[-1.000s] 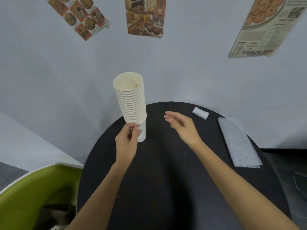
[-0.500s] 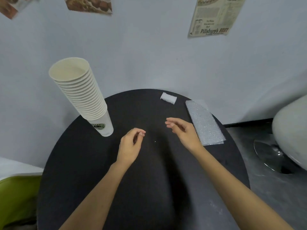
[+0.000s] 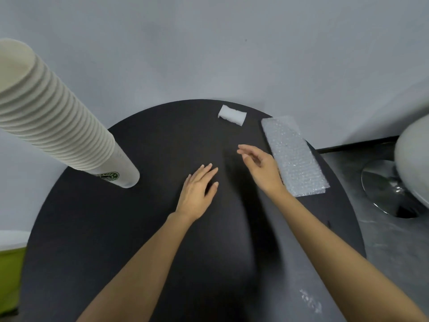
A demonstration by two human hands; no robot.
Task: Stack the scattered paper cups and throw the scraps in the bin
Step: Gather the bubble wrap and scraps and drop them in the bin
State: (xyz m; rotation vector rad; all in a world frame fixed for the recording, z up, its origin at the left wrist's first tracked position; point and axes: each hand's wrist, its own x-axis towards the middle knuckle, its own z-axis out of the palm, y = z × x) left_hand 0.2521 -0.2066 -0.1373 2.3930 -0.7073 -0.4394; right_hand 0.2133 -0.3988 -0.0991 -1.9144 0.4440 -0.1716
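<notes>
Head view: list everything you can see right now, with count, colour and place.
cup stack: one tall stack, white, table's left edge
foam scrap: one, white, far side of table
bubble wrap: one sheet, clear, table's right side
table: one, black, round, centre
bin: one, green, lower left, partly visible
chair: one, white with chrome base, right edge
left hand: open, empty, over table centre
right hand: open, empty, beside bubble wrap

Place: café-like seating corner.
Furniture: round black table (image 3: 104, 240); white chair (image 3: 415, 159) on chrome disc base (image 3: 380, 184).
Stock: tall stack of logo paper cups (image 3: 48, 117).
Wall (image 3: 232, 54): plain grey.
</notes>
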